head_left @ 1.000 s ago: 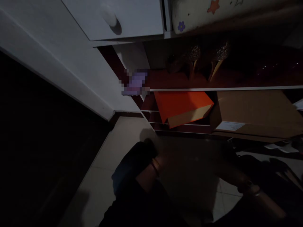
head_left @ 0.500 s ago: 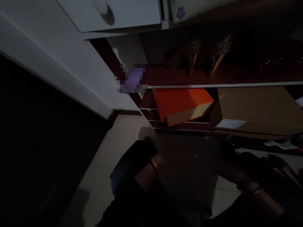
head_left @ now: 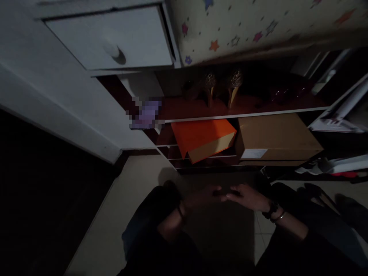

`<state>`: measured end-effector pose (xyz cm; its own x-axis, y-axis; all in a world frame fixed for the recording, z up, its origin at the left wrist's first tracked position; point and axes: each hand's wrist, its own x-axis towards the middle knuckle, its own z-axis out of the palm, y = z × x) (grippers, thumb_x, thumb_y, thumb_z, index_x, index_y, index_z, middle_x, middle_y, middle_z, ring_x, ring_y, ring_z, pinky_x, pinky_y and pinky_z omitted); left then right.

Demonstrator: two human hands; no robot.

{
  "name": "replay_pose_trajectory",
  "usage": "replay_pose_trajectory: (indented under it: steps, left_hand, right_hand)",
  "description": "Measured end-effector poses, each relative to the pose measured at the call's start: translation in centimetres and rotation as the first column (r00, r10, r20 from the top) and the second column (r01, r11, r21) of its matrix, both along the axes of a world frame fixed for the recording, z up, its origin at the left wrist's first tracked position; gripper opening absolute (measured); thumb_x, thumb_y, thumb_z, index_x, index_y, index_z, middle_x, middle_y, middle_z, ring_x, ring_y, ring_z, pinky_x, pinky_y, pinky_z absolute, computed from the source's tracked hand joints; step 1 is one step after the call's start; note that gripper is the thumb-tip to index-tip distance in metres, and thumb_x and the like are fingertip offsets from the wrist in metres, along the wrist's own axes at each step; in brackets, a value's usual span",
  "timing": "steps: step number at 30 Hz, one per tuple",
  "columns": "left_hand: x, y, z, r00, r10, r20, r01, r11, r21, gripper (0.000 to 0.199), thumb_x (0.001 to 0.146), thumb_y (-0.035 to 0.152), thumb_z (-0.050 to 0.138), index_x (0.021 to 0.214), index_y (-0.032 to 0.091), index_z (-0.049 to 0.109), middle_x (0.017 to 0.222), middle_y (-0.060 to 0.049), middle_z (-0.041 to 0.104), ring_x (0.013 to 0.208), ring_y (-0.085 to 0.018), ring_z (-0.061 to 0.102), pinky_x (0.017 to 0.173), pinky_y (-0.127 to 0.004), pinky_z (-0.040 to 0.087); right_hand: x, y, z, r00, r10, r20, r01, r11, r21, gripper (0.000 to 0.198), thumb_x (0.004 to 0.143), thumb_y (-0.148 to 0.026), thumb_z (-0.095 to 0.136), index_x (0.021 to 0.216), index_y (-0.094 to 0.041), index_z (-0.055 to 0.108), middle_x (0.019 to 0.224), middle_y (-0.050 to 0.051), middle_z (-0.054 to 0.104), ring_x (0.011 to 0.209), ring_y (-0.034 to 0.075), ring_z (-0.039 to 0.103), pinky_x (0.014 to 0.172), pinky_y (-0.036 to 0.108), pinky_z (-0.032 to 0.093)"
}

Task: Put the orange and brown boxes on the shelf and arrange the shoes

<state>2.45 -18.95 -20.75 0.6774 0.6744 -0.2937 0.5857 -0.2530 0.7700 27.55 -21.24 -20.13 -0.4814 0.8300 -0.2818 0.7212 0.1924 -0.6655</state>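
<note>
In the dim light before the shelf, my left hand (head_left: 204, 196) reaches in from the left, its fingers stretched out toward the right. My right hand (head_left: 246, 197), a dark watch (head_left: 271, 210) and a bangle on its wrist, comes from the other side with its fingers extended and a little apart. The fingertips of both hands are close together over the shadowed floor; whether they touch I cannot tell. No object shows in either hand. Nearest to them, on a lower shelf, are a thick orange box or binder (head_left: 204, 134) and a brown cardboard box (head_left: 273, 134).
High-heeled shoes (head_left: 234, 86) stand on the red-brown shelf (head_left: 186, 109) above. Higher up are a white drawer (head_left: 112, 42) and a star-patterned cloth (head_left: 230, 27). A white wall (head_left: 71, 103) runs along the left. Papers (head_left: 342, 119) lie at the right, and my knees flank the tiled floor (head_left: 138, 172).
The view has shifted, showing more of the drawer and patterned cloth. My right hand has moved left and my left hand's fingers now show, so the two hands are close together.
</note>
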Motion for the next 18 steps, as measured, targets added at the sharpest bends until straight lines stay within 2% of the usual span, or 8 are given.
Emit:
replay_pose_trajectory:
  steps: [2, 4, 5, 7, 9, 12, 15, 18]
  left_hand:
    - [0.6, 0.7, 4.6, 0.932, 0.128, 0.339, -0.071, 0.982, -0.176, 0.048, 0.098, 0.060, 0.056, 0.074, 0.020, 0.048, 0.069, 0.003, 0.048, 0.065, -0.012, 0.044, 0.062, -0.025, 0.038]
    - [0.7, 0.8, 9.4, 0.748, 0.198, 0.634, 0.056, 0.933, -0.357, 0.059, 0.094, 0.069, 0.061, 0.066, 0.023, 0.035, 0.058, 0.007, 0.034, 0.053, -0.009, 0.031, 0.053, -0.024, 0.028]
    - [0.6, 0.7, 11.3, 0.647, 0.164, 0.744, 0.190, 0.911, -0.366, 0.066, 0.090, 0.075, 0.062, 0.063, 0.024, 0.031, 0.054, 0.008, 0.028, 0.048, -0.007, 0.024, 0.050, -0.024, 0.023]
    - [0.3, 0.3, 13.8, 0.514, 0.141, 0.846, 0.295, 0.897, -0.329, 0.076, 0.083, 0.092, 0.055, 0.061, 0.025, 0.026, 0.052, 0.010, 0.022, 0.044, -0.006, 0.018, 0.048, -0.025, 0.017]
    - [0.1, 0.3, 14.1, 0.452, 0.132, 0.882, 0.359, 0.879, -0.315, 0.081, 0.076, 0.102, 0.043, 0.060, 0.025, 0.024, 0.050, 0.010, 0.020, 0.042, -0.005, 0.015, 0.045, -0.025, 0.014]
    - [0.0, 1.0, 12.2, 0.446, 0.187, 0.876, 0.410, 0.827, -0.385, 0.081, 0.073, 0.106, 0.029, 0.058, 0.026, 0.022, 0.048, 0.010, 0.017, 0.039, -0.005, 0.013, 0.043, -0.024, 0.011]
    - [-0.2, 1.7, 10.3, 0.466, 0.228, 0.855, 0.409, 0.801, -0.437, 0.082, 0.070, 0.107, 0.029, 0.058, 0.026, 0.021, 0.047, 0.010, 0.016, 0.038, -0.004, 0.011, 0.041, -0.024, 0.010]
    - [-0.5, 1.6, 9.8, 0.465, 0.224, 0.856, 0.395, 0.813, -0.427, 0.083, 0.070, 0.107, 0.031, 0.059, 0.026, 0.020, 0.047, 0.010, 0.016, 0.038, -0.004, 0.010, 0.042, -0.024, 0.009]
  right_hand:
    - [-0.8, 1.0, 3.8, 0.928, 0.041, -0.371, -0.055, 0.998, -0.028, 0.063, 0.100, -0.076, 0.050, 0.071, -0.021, 0.052, 0.066, -0.003, 0.052, 0.062, 0.012, 0.046, 0.061, 0.028, 0.035]
    - [-1.1, 1.6, 7.8, 0.703, 0.070, -0.708, -0.139, 0.989, -0.040, 0.070, 0.096, -0.086, 0.043, 0.067, -0.023, 0.043, 0.062, -0.006, 0.038, 0.057, 0.010, 0.033, 0.055, 0.028, 0.028]
    - [-1.3, 1.8, 9.4, 0.573, 0.085, -0.815, -0.202, 0.979, -0.040, 0.072, 0.095, -0.090, 0.040, 0.066, -0.024, 0.040, 0.061, -0.008, 0.034, 0.055, 0.009, 0.029, 0.053, 0.028, 0.026]
    - [-1.4, 2.0, 11.6, 0.360, 0.104, -0.927, -0.335, 0.942, -0.025, 0.074, 0.092, -0.094, 0.033, 0.064, -0.026, 0.034, 0.058, -0.009, 0.029, 0.050, 0.008, 0.024, 0.050, 0.027, 0.023]
    - [-1.5, 2.1, 11.9, 0.236, 0.104, -0.966, -0.446, 0.895, -0.013, 0.076, 0.087, -0.098, 0.026, 0.062, -0.026, 0.031, 0.055, -0.010, 0.027, 0.045, 0.006, 0.021, 0.046, 0.026, 0.020]
    - [-1.4, 2.7, 10.2, 0.117, 0.071, -0.991, -0.565, 0.825, -0.007, 0.079, 0.079, -0.103, 0.020, 0.060, -0.027, 0.030, 0.051, -0.011, 0.025, 0.040, 0.005, 0.017, 0.042, 0.024, 0.016]
    - [-1.0, 3.2, 8.4, 0.083, 0.073, -0.994, -0.639, 0.769, 0.003, 0.082, 0.072, -0.106, 0.018, 0.059, -0.027, 0.032, 0.050, -0.011, 0.024, 0.039, 0.005, 0.018, 0.040, 0.024, 0.016]
    - [-0.3, 3.3, 7.9, 0.105, 0.082, -0.991, -0.666, 0.746, -0.009, 0.083, 0.070, -0.108, 0.019, 0.060, -0.026, 0.033, 0.051, -0.011, 0.026, 0.040, 0.005, 0.019, 0.041, 0.024, 0.017]
